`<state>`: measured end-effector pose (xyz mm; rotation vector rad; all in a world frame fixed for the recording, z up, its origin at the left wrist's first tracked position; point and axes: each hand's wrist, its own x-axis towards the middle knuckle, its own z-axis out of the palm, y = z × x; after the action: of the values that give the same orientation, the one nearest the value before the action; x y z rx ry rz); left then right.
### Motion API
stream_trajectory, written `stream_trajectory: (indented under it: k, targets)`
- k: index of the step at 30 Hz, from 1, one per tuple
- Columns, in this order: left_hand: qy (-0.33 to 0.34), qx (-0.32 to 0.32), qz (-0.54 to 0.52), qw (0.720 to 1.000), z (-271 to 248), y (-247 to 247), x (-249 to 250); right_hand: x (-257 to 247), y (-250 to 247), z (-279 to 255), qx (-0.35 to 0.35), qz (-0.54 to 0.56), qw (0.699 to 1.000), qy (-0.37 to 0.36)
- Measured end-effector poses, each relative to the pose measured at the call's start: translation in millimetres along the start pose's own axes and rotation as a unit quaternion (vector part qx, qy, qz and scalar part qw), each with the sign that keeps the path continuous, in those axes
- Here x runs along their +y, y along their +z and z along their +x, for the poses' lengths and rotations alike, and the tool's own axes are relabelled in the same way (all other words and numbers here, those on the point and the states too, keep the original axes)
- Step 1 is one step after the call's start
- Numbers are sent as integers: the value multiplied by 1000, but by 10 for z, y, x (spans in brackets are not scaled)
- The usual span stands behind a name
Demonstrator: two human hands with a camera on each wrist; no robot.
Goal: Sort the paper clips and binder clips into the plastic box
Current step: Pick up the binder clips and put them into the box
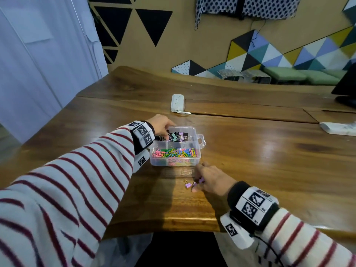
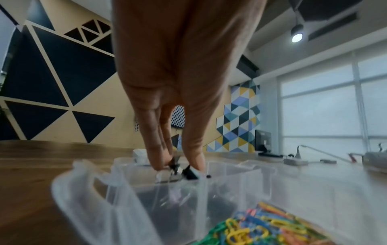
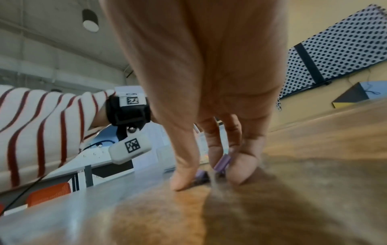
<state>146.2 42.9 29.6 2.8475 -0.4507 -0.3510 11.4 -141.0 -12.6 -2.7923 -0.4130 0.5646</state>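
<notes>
Two purple binder clips (image 1: 189, 184) sit beside the clear plastic box (image 1: 200, 151); right hand (image 1: 211, 180) pinches one, left hand (image 1: 160, 126) pinches a black clip (image 2: 189, 173), white power strip (image 1: 177, 103) behind.

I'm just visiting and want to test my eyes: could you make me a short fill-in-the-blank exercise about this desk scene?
1. The colourful paper clips fill the plastic box's ____ compartment.
2. The two binder clips left on the wooden table are ____ in colour.
3. The left hand reaches into the compartment holding ____ clips.
4. The right hand pinches a clip that is ____ the box.

Missing words: near; purple; binder; outside
</notes>
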Motion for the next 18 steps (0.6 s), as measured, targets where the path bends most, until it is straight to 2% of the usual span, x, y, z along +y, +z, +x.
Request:
stream_trajectory:
  k: [4,6,11,16,18]
  targets:
    - [40,29,-9,999,-280,-148,-54,30,-34,9,26,18,999,-29]
    - [45,29,-12,998,-454,-185,-129,29,-52,25,18,24,999,-23]
    - [21,47,-54,997,-841,-147,-346,35,-66,94,-20,93,995,-43]
    - [-16,57,-103,993,-1043,-45,-506,1,-83,93,14,131,990,-57]
    - [-52,33,-98,993,-987,39,-499,-47,-73,126,11,116,991,-62]
